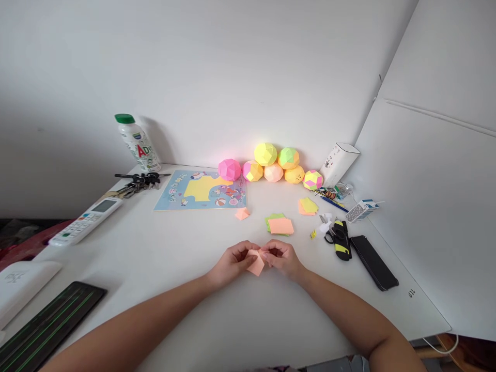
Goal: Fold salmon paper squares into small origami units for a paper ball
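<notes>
A folded peach paper piece (256, 266) is pinched between both hands above the near middle of the white table. My left hand (233, 262) grips its left side, thumb on top. At its upper right edge, my right hand (284, 258) closes thumb and fingers on the same paper. Just beyond the hands lies a stack of peach and green paper sheets (281, 226). A separate folded peach paper piece (242, 213) rests farther left. Several faceted paper balls (265, 154) in pink, yellow, orange and green are piled against the wall.
Yellow and orange papers (308, 206), scissors (334, 235), a yellow-black cutter (341, 241) and a black phone (374, 262) lie to the right. Leftward are a blue booklet (174, 194), a bottle (138, 144), keys (141, 181), a remote (86, 221) and a dark green-striped object (52, 325).
</notes>
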Tool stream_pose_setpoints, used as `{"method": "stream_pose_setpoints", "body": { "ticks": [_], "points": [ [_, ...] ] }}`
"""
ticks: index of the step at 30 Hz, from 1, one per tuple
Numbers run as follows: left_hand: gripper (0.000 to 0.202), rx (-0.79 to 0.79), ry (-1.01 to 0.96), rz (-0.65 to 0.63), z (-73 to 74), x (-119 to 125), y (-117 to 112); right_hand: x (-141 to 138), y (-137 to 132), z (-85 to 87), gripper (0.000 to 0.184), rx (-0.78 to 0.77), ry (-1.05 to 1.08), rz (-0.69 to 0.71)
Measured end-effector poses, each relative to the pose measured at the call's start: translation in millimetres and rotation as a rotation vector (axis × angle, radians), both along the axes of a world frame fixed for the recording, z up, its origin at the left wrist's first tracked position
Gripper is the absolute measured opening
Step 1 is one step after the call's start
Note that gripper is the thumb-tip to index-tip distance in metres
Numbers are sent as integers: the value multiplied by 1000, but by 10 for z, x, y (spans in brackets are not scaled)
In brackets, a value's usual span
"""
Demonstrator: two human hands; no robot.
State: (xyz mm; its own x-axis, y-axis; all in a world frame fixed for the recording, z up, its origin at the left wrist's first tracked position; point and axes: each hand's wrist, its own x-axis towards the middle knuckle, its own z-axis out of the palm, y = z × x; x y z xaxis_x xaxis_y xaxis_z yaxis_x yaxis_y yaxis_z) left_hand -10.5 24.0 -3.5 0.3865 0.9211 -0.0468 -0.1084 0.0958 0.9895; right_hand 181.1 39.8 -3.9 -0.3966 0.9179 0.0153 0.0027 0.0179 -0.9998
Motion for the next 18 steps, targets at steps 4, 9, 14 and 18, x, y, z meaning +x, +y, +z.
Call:
{"method": "stream_pose_setpoints", "body": {
  "ticks": [4,9,14,18],
  "points": [
    [19,9,7,23,-17,-4,3,-2,-1,6,15,-2,-7,6],
    [16,8,-10,17,-21,0,6,-2,-11,19,13,8,1,2],
    [16,8,-9,24,-17,-2,-1,-7,-19,28,12,19,4,1],
    [17,12,24,50,-4,-7,-1,-13,-24,19,13,20,-9,-8]
  ]
}}
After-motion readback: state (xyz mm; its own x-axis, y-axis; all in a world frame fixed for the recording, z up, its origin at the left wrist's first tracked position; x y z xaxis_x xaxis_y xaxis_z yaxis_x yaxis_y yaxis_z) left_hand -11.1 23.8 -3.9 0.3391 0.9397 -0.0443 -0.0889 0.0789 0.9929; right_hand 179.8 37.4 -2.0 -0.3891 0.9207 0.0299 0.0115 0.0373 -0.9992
